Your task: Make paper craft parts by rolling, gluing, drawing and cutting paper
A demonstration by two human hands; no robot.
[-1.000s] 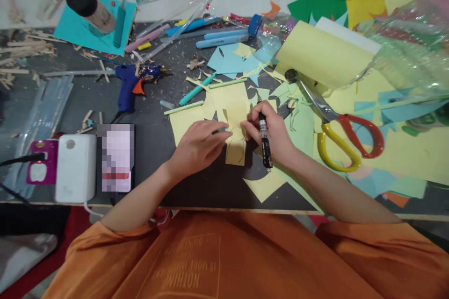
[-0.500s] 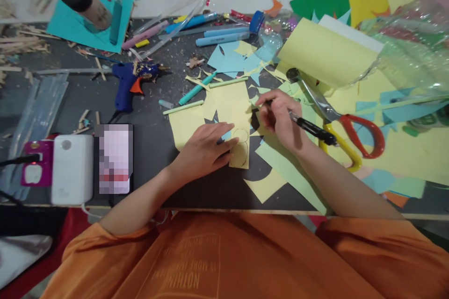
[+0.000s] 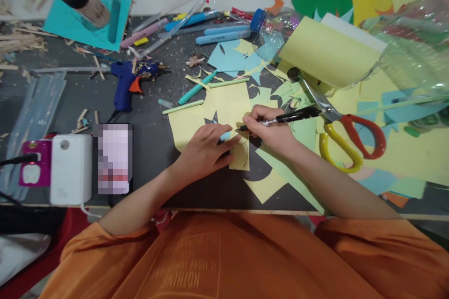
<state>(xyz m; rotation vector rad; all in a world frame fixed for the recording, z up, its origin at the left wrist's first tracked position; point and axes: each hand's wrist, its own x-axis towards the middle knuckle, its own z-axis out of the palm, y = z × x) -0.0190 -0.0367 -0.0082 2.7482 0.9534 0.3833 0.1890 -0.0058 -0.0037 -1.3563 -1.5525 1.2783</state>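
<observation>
In my right hand [image 3: 268, 128] is a black pen [image 3: 294, 116], its tip down at the yellow paper [image 3: 231, 103] near the middle of the table. A rounded outline drawn in dark ink shows on the paper's near strip [image 3: 240, 161]. My left hand [image 3: 206, 147] lies on the paper with its fingers spread, close to the pen tip, and holds nothing. Two thin green rolled sticks [image 3: 229, 82] lie along the far edges of the yellow paper. Part of the drawing is hidden by my fingers.
Scissors with red and yellow handles [image 3: 342, 149] lie at the right among paper scraps [image 3: 268, 182]. On the left are a blue glue gun [image 3: 124, 84], a phone [image 3: 114, 159] and a white charger [image 3: 71, 168]. Markers [image 3: 222, 36] and a plastic bottle [image 3: 271, 37] lie farther back.
My right hand has come left and down to the paper, and the pen has swung so its tip meets the sheet. My left hand stays nearly in place.
</observation>
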